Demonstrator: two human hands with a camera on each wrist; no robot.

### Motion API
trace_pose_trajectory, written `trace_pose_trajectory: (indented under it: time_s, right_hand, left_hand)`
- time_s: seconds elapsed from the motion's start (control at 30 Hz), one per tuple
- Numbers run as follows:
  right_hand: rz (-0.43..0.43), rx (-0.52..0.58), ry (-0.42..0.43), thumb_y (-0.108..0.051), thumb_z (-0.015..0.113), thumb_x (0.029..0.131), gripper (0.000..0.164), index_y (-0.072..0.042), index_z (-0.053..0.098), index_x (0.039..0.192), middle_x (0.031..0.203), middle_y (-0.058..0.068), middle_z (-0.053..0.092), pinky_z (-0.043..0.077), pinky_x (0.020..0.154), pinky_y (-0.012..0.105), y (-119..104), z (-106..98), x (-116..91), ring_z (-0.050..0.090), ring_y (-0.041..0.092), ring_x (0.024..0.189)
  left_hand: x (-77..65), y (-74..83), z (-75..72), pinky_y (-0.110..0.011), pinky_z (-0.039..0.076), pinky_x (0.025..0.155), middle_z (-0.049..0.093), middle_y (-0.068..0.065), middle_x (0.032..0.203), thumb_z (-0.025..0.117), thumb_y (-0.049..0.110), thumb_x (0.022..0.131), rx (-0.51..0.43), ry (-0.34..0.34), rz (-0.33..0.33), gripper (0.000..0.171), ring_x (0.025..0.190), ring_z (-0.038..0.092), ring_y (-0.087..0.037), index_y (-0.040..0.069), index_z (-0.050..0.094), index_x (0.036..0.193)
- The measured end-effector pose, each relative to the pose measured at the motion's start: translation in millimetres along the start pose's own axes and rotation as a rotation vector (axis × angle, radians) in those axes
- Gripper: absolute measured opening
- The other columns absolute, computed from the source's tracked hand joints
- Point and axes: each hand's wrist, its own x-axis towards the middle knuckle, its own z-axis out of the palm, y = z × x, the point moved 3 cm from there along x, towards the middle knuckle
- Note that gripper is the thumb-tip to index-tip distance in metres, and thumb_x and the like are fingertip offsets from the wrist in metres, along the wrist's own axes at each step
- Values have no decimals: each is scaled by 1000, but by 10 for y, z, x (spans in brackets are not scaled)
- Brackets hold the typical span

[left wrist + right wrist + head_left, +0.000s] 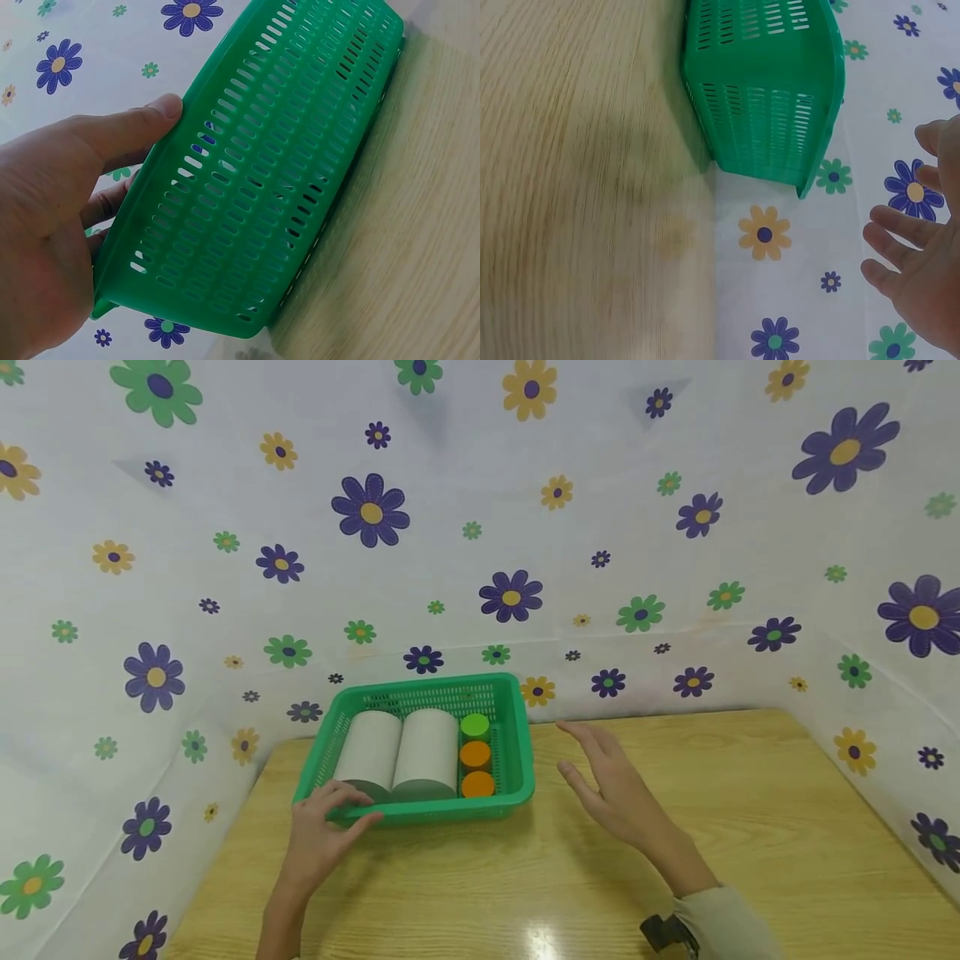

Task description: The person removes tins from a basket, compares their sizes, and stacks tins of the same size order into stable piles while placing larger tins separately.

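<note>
A green plastic basket (427,814) with slotted walls stands on the table. Inside it lie two white rolls (367,752), side by side, and a row of small round things to their right: one with a green top (475,727) and two with orange tops (476,755). My left hand (318,835) grips the front rim near its left corner, thumb (142,127) on the outer side and fingers over the inner side. To the right of the basket my right hand (618,785) hovers apart from it, fingers extended and holding nothing.
The wooden table (712,793) stretches out to the right and in front of the basket. White cloth (450,560) printed with flowers hangs behind the table and along both sides. A dark strap (667,935) shows at the right wrist.
</note>
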Motion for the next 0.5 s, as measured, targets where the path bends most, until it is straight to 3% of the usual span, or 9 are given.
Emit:
trace_pose_trajectory:
  time_s: [0.5]
  right_hand:
    - [-110, 37, -98, -26, 61, 105, 47, -10, 51, 147, 148, 13, 49, 40, 110, 54, -204, 250, 304, 45, 30, 138]
  left_hand:
    - [6, 30, 2, -49, 25, 88, 70, 11, 95, 92, 9, 75, -31, -14, -19, 23, 97, 61, -11, 15, 77, 91]
